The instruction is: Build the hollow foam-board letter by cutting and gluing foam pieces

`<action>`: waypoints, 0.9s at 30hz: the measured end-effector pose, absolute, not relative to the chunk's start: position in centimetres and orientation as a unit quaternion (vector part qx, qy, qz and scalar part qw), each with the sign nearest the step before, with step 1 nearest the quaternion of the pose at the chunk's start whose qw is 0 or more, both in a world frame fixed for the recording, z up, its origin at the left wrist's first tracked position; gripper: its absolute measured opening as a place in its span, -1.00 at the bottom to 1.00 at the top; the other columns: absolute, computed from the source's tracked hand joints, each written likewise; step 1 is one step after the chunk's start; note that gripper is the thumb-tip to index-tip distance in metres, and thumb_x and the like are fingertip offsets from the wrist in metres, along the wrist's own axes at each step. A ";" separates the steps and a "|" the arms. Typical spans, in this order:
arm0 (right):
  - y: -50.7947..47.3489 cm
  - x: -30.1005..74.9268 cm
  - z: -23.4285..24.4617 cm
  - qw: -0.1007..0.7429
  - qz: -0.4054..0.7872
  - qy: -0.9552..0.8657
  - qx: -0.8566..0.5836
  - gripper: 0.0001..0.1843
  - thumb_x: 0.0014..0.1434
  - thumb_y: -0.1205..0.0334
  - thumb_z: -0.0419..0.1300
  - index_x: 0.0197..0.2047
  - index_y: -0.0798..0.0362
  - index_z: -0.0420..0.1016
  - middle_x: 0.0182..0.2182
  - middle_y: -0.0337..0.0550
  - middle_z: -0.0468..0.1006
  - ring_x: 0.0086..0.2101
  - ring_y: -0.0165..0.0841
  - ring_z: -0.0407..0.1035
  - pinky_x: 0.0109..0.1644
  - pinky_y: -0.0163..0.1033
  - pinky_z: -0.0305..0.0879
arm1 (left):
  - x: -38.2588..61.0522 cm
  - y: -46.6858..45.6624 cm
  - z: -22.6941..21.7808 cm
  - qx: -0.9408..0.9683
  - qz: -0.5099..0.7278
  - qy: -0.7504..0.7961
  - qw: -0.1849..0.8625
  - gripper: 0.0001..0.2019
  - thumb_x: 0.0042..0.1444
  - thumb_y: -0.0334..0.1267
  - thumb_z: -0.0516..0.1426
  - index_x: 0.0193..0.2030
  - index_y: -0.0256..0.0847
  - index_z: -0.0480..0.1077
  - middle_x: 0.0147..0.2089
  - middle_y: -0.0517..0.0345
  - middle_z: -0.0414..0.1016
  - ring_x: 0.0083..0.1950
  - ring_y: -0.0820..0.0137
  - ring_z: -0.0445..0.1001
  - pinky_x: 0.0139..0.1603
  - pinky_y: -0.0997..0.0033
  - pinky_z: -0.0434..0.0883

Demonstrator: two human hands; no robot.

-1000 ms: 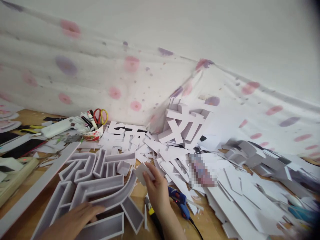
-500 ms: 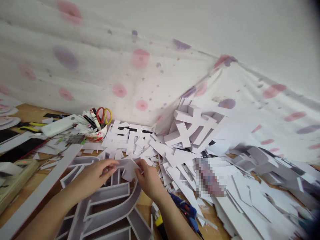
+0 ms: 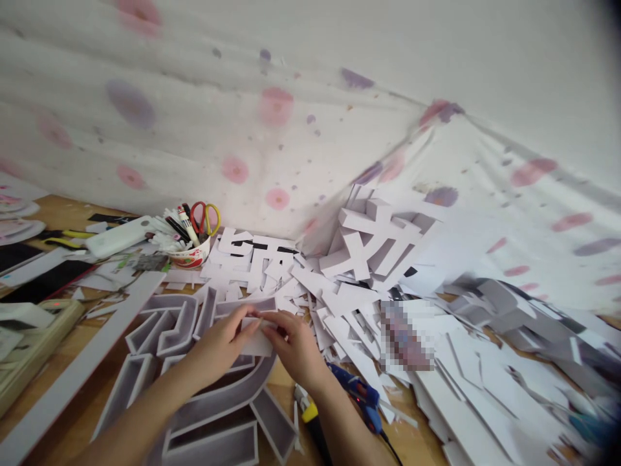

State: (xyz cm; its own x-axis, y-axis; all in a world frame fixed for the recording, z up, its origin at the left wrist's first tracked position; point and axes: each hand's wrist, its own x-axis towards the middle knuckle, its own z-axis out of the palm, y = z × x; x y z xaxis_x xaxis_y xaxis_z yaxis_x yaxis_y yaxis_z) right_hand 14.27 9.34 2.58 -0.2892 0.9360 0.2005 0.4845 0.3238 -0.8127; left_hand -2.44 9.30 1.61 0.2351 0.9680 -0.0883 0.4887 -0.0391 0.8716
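Observation:
My left hand [image 3: 233, 340] and my right hand [image 3: 295, 343] meet over a hollow white letter form [image 3: 213, 408] made of thin upright walls. Between their pinched fingertips is a small flat white board piece [image 3: 257, 345]. Its lower part shows below the fingers; its upper edge is hidden by them. Parts of the letter form are covered by my left forearm. To the right of my right forearm lies a blue glue gun [image 3: 356, 391] with a small red light. A yellow and black knife [image 3: 310, 414] lies partly under that forearm.
White board offcuts [image 3: 349, 317] are heaped behind and to the right. Finished white letter forms [image 3: 373, 239] lean at the back. A cup [image 3: 191, 254] holds pens and scissors. At left are a long white strip [image 3: 87, 362], a power strip [image 3: 43, 349] and pliers [image 3: 68, 239].
My left hand has moved right to join my right hand, and its fingers have closed on the white piece. The piece has tilted and lies flatter.

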 end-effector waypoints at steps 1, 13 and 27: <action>9.0 14.3 2.5 0.360 0.327 -0.725 -0.488 -0.72 0.12 0.32 0.11 -0.12 -0.04 0.54 -0.39 -0.20 0.50 -0.41 -0.41 0.32 -0.31 -0.34 0.21 | -1.9 9.0 1.4 0.644 0.288 0.556 0.439 -0.67 0.15 0.03 -0.07 -0.09 -0.11 0.27 -0.49 0.28 0.40 -0.54 0.41 0.41 -0.46 0.42 0.38; 4.4 18.2 0.4 0.430 0.410 -0.602 -0.533 -0.80 0.07 0.22 0.10 -0.25 0.05 0.49 -0.56 -0.29 0.36 -0.52 -0.44 0.21 -0.45 -0.35 0.15 | 0.8 4.5 1.3 0.549 0.354 0.412 0.635 -0.56 0.00 -0.07 0.16 0.01 -0.08 0.18 -0.16 0.16 0.40 -0.28 0.42 0.42 -0.40 0.44 0.44; -2.4 22.7 -3.4 0.348 0.233 -0.678 -0.604 -0.68 0.12 0.25 0.09 -0.03 0.05 0.37 -0.27 -0.08 0.49 -0.25 -0.25 0.39 -0.14 -0.14 0.33 | 5.0 -0.2 -2.4 0.415 0.473 0.487 0.606 -0.44 -0.14 -0.05 0.23 0.00 -0.17 0.21 -0.20 0.07 0.51 -0.26 0.24 0.53 -0.45 0.33 0.49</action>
